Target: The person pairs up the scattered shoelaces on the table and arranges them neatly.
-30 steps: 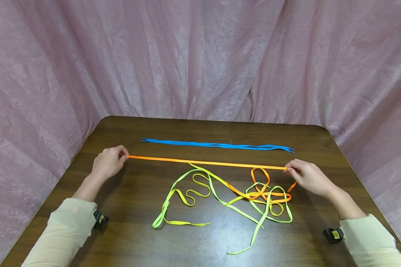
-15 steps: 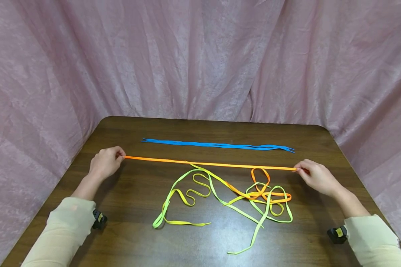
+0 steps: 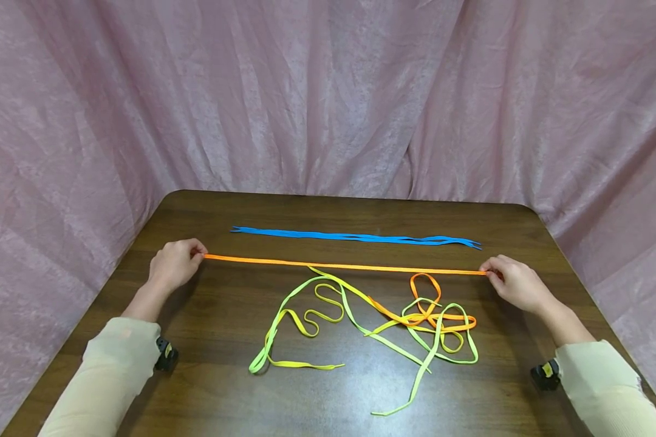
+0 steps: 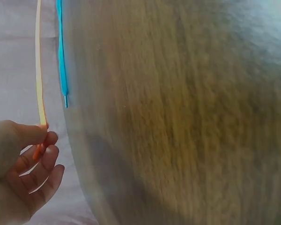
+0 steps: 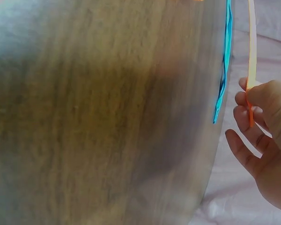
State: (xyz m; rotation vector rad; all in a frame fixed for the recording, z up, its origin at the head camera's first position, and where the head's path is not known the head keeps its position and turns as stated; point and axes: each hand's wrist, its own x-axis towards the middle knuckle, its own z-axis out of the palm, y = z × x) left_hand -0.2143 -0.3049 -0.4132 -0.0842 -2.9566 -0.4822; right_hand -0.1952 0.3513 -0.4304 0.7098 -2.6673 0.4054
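Note:
An orange shoelace [image 3: 339,266] is stretched straight between my two hands, above the table. My left hand [image 3: 174,264] pinches its left end between thumb and forefinger; in the left wrist view a short orange tail [image 4: 37,152] pokes out below the pinch. On the other side my right hand [image 3: 516,284] pinches the lace near its right end, and a bit of orange hangs past the fingers in the right wrist view. Blue laces [image 3: 355,237] lie side by side behind the taut lace. In front of it spreads a loose tangle of yellow laces [image 3: 306,331], green laces [image 3: 420,382] and another orange lace [image 3: 428,285].
All this is on a brown wood-grain table [image 3: 208,388] with rounded far corners. Pink curtains [image 3: 328,97] hang behind it and along both sides. A small black device [image 3: 545,374] sits at each sleeve cuff.
My right hand has moved right along the orange lace, then slightly away from me. The left hand has shifted a little left. The loose orange end below the right hand no longer shows.

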